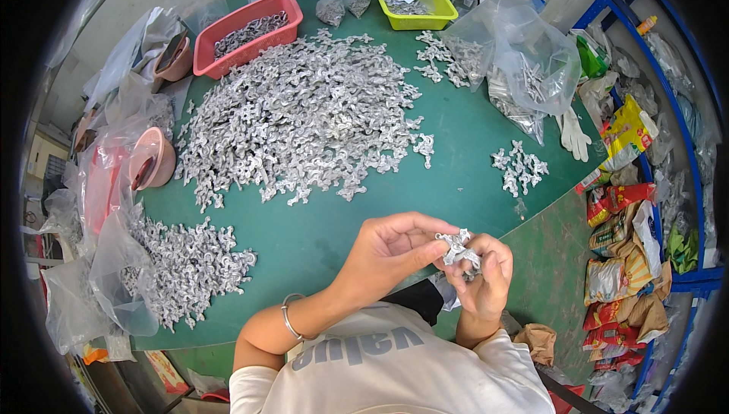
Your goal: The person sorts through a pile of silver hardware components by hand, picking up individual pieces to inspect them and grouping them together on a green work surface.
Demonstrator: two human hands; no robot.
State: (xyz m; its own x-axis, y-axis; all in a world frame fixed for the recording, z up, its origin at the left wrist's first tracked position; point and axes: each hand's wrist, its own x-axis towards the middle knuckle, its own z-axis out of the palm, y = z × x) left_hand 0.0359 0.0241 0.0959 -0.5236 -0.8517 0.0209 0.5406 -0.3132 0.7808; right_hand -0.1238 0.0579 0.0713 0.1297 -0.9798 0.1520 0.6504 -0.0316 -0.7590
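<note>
In front of my chest, both hands meet over small silver metal castings with irregular, lobed arms. My left hand [391, 251] pinches one silver casting [457, 247] between thumb and fingertips. My right hand [487, 281] curls around silver metal right beside it. Whether that is a second casting or the same one, I cannot tell, since the fingers cover part of it. A large heap of like castings [296, 110] lies on the green table [304, 235] beyond my hands. A smaller heap [194, 270] lies at the near left, and a little group [519, 168] at the right.
A red tub [203, 53] of dark parts and a yellow-green basket [449, 15] stand at the back. Clear plastic bags [543, 53] and a white glove [573, 134] lie at the right. A pink bucket [162, 159] is at the left; a blue rack [702, 279] stands far right.
</note>
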